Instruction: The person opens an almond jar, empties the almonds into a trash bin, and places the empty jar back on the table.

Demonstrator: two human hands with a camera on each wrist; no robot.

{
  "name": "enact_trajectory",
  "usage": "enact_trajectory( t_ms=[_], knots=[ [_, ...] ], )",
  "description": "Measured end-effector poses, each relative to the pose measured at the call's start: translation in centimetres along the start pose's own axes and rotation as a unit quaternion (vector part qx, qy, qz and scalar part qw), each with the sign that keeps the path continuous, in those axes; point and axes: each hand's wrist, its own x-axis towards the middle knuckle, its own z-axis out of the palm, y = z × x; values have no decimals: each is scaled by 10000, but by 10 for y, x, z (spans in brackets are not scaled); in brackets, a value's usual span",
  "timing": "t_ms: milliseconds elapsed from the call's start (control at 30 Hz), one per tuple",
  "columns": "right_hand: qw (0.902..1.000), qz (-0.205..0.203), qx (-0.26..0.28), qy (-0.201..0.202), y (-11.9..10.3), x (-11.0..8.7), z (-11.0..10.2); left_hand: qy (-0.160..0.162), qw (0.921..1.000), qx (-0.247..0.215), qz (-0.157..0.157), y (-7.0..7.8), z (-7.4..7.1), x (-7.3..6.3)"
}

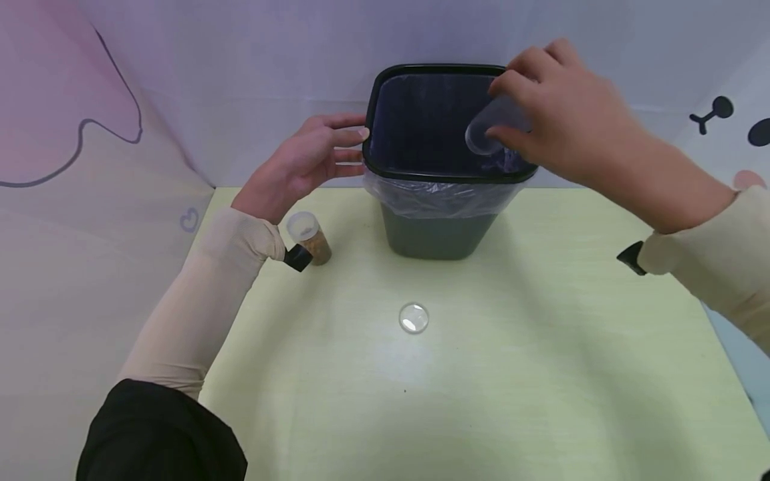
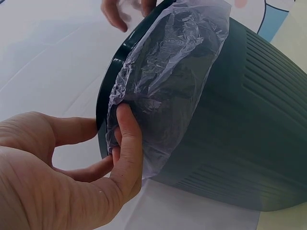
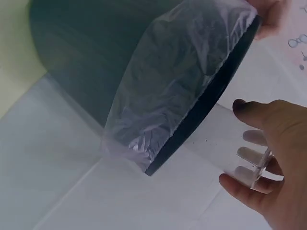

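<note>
A dark green trash bin (image 1: 439, 230) with a black rim stands at the back of the table, lined with a thin clear plastic bag (image 2: 177, 62). My left hand (image 1: 309, 157) holds the bin's left rim, fingertips against the rim and the bag's folded edge. Over the bin's right side, my right hand (image 1: 559, 113) grips a clear plastic jar (image 3: 216, 139), tilted with one end toward the bin's inside. No contents are visible in that jar. A small round clear lid (image 1: 414, 318) lies on the table in front of the bin.
Left of the bin, close to my left wrist, a clear jar (image 1: 311, 240) with a whitish lid and brown contents stands on the pale yellow table (image 1: 481, 387). A light printed cloth (image 1: 271, 53) hangs behind.
</note>
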Motion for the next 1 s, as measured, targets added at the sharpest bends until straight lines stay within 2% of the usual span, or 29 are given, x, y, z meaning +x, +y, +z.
enact_trajectory(
  t_ms=[67, 167, 267, 333, 433, 467, 533, 667, 767, 900, 933, 1000],
  knots=[
    [9973, -411, -581, 189, 0, -2, 0, 15, 10000, 35, 15, 0, -1, 0],
    [9872, -858, -1298, 348, -1, -2, 2, 43, 10000, 25, -2, 0, -2, 1],
    [9808, -1058, -1597, 371, 0, -3, 4, 62, 10000, 9, 2, -1, -2, 1],
    [9861, -925, -1346, 302, 0, -4, 5, 63, 10000, -2, 5, -1, -1, 2],
    [9991, -300, -235, 180, 1, -5, 5, 45, 10000, 49, 6, -2, -1, 3],
    [9997, -15, 188, 148, 2, -5, 4, 40, 10000, 67, 2, -2, -1, 3],
    [9941, 589, 911, 57, 2, -5, 3, 25, 9999, 100, 4, -3, -1, 4],
    [9716, 1569, 1772, -83, 7, -8, 0, -3, 10000, 87, 6, -3, 0, 5],
    [9493, 2234, 2210, -133, 14, -13, -1, 0, 9999, 144, 14, -2, 0, 5],
    [9180, 2724, 2880, -125, 25, -22, 0, 14, 9995, 323, 56, -1, 0, 3],
    [9080, 2807, 3108, -123, 29, -24, 1, 14, 9994, 333, 59, -1, 0, 3],
    [8820, 2970, 3656, -129, 35, -29, 2, 14, 9996, 283, 50, -1, -1, 2]
  ],
)
